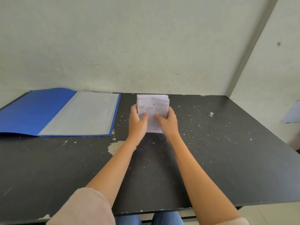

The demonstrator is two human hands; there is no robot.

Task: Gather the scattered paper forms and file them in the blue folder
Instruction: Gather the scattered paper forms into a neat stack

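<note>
A: How are the hands set?

B: Both are closed on the stack of forms (152,108). The left hand (137,122) pinches its left edge, thumb pressed flat on the printed face, fingers tucked behind. The right hand (168,121) mirrors that on the right edge. The two thumbs lie close together near the middle of the top sheet, not touching.

A: And the stack itself?

B: It stands upright between the hands, its long axis running up and away from the wrists, printed table facing the person. The header sits above the thumbs; the bottom edge shows just below the palms, near the table (211,151). Whether it touches, I cannot tell. The top edges fan unevenly.

A: The folder?

B: The folder (32,111) lies open and flat, well to the left of the left hand, clear sleeve beside the blue cover.
</note>
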